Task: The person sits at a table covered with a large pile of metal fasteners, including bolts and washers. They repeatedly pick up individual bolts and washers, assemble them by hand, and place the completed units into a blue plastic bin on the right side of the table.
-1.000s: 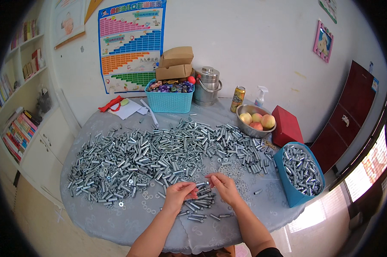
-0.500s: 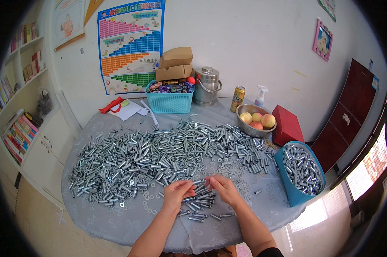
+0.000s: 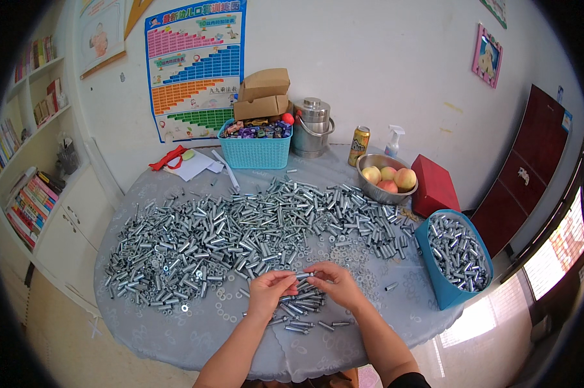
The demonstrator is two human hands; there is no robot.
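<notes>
Over the near part of the table, my left hand (image 3: 270,293) pinches one end of a shiny metal expansion bolt (image 3: 303,276) between thumb and fingers. At the bolt's other end, the fingertips of my right hand (image 3: 336,284) close on it. The bolt lies roughly level, and the fingers cover part of it. Under and between the hands is a small heap of similar bolts (image 3: 298,310), partly hidden. Beyond them spreads a wide pile of metal sleeves and bolts (image 3: 221,226). Loose flat washers (image 3: 225,305) are scattered by my left hand, with more to the right.
A blue bin (image 3: 448,299) full of metal sleeves stands at the table's right edge. Farther back are a red box (image 3: 436,187), a steel bowl (image 3: 385,196) of fruit, a can (image 3: 359,146), a spray bottle (image 3: 394,141), a metal pot (image 3: 312,129) and a turquoise basket (image 3: 255,155).
My right hand has moved slightly left and up, and its fingers now close on the bolt's end. The left hand has barely shifted and keeps its pinch.
</notes>
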